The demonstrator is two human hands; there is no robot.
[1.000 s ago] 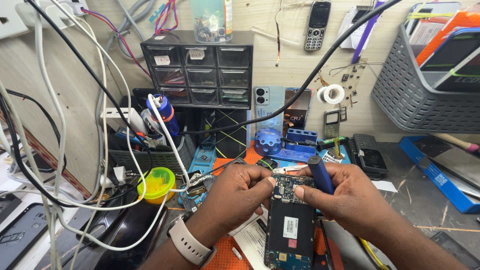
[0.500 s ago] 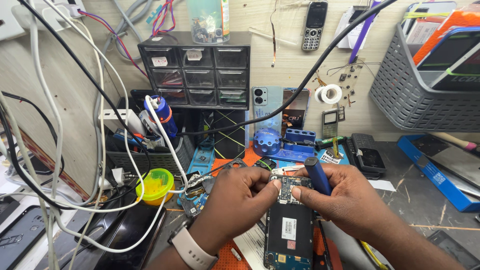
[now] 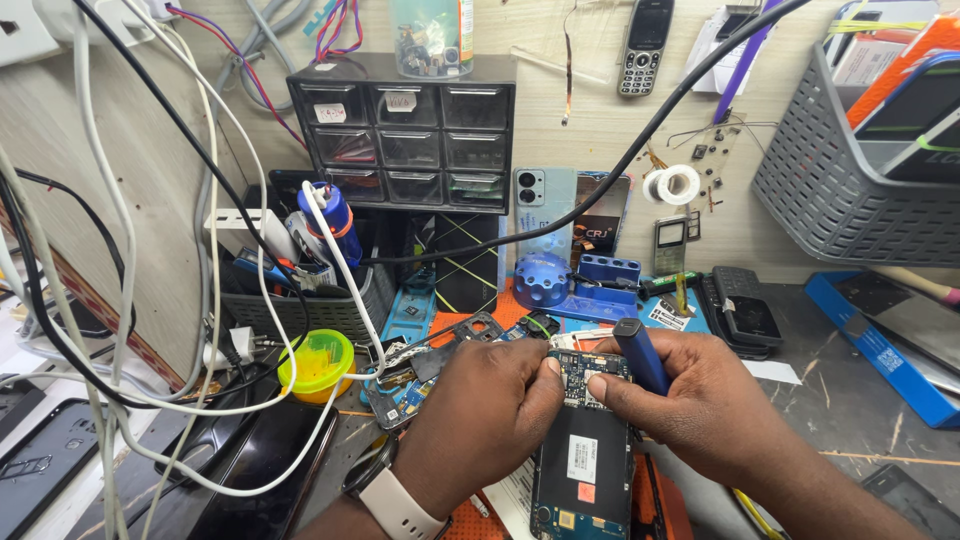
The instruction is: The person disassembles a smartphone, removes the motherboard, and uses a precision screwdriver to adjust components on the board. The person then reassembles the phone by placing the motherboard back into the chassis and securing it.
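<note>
An opened phone (image 3: 583, 455) lies back-up on an orange mat, its black battery and circuit board exposed. My left hand (image 3: 490, 420) rests on the phone's left edge, with the thumb pressing at the top of the board. My right hand (image 3: 700, 410) holds a dark blue screwdriver (image 3: 640, 355) upright while its thumb and forefinger pinch at the board's top right. The screwdriver's tip is hidden behind my fingers. A pale watch strap sits on my left wrist.
A black drawer cabinet (image 3: 410, 135) stands at the back wall, cables hang at left, and a yellow-lidded tub (image 3: 315, 362) sits left of my hands. A blue screw holder (image 3: 545, 280), a black phone (image 3: 740, 310), a grey basket (image 3: 860, 190) and a blue box (image 3: 880, 340) lie right.
Both hands stay on the phone's top end. The screwdriver has tilted slightly and the fingers have shifted a little on the board.
</note>
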